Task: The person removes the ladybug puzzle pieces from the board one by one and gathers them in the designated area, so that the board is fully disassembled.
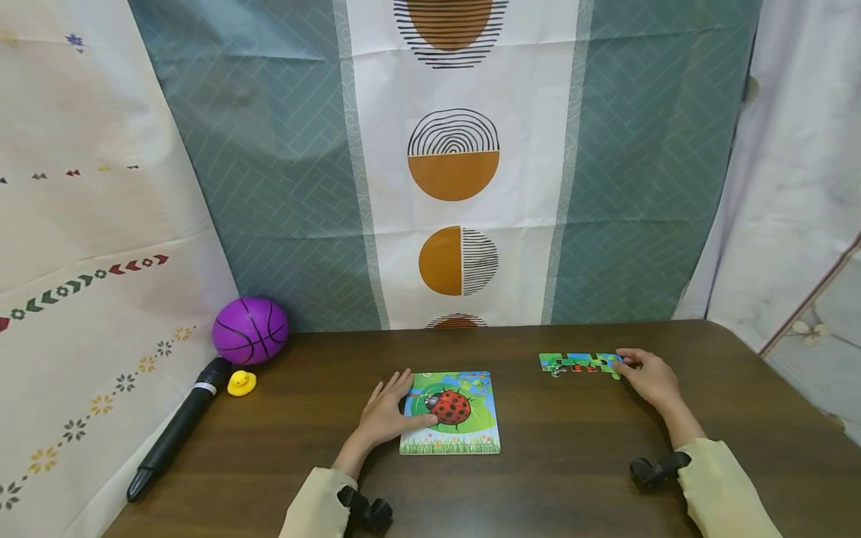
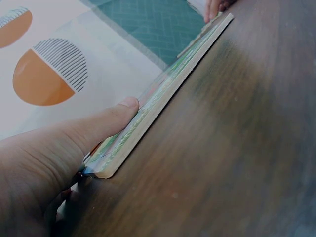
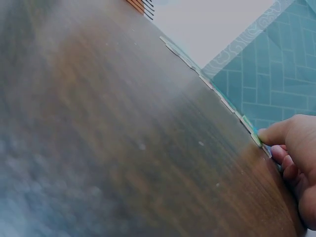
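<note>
A square ladybug picture board (image 1: 464,441), seemingly a puzzle, lies flat on the table, its pale edge facing the left wrist view. My left hand (image 1: 386,413) rests at the board's left side. Its thumb lies straight across the picture, and its other fingers extend along the left edge. To the right, a short strip of joined jigsaw pieces (image 1: 568,362) lies on the table. My right hand (image 1: 649,376) pinches the green puzzle piece (image 3: 254,137) at the strip's right end between thumb and fingers. The fingertips under that piece are partly hidden.
At the table's left side are a purple ball (image 1: 250,330), a small yellow rubber duck (image 1: 241,383) and a long black pen-shaped object (image 1: 178,430). A patterned cloth (image 1: 296,164) hangs behind the brown table (image 1: 538,493).
</note>
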The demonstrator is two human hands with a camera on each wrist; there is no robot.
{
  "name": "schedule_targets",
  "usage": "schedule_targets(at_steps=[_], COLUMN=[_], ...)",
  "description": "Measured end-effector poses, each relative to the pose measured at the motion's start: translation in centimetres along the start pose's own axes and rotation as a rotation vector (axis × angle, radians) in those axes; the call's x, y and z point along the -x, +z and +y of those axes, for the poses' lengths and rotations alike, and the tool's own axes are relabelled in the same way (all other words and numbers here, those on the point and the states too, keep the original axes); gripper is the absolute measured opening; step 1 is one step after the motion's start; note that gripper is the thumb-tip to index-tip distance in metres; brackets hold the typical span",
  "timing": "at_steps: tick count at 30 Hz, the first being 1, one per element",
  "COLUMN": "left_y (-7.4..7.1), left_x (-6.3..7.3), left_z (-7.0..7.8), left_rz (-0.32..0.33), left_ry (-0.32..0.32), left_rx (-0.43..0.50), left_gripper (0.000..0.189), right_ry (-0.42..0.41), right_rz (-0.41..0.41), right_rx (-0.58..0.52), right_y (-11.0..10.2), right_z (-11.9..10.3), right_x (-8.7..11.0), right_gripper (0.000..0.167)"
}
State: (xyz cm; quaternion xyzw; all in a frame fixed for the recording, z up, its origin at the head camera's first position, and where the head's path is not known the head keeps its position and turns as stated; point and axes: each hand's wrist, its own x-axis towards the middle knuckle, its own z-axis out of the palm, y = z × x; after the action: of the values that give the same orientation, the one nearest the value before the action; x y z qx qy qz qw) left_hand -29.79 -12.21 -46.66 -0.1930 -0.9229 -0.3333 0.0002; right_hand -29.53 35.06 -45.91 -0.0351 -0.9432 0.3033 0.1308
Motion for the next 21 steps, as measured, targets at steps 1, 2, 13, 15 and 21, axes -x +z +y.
schedule_targets(at_steps=[1, 2, 13, 15, 21], left_y=[0.00, -0.02, -0.16, -0.16, -0.20], left_x=[0.01, 0.02, -0.03, -0.04, 0.06], left_z=[-0.03, -0.06, 0.05, 0.11, 0.22], left_rz=[0.001, 0.002, -0.007, -0.012, -0.009], left_ry=[0.001, 0.001, 0.011, 0.010, -0.002], left_rx=[-0.001, 0.000, -0.009, -0.002, 0.001], left_gripper=[0.097, 0.097, 0.098, 0.097, 0.096], right_ry=[-0.003, -0.005, -0.001, 0.003, 0.016], right_rz=[0.005, 0.011, 0.055, 0.045, 0.017], right_rx=[0.001, -0.001, 0.003, 0.015, 0.021], right_y=[0.03, 0.09, 0.17, 0.07, 0.09], right_z=[0.00, 0.01, 0.06, -0.04, -0.13], right_x=[-0.04, -0.07, -0.31, -0.17, -0.04], right_gripper=[0.046, 0.046, 0.044, 0.043, 0.042])
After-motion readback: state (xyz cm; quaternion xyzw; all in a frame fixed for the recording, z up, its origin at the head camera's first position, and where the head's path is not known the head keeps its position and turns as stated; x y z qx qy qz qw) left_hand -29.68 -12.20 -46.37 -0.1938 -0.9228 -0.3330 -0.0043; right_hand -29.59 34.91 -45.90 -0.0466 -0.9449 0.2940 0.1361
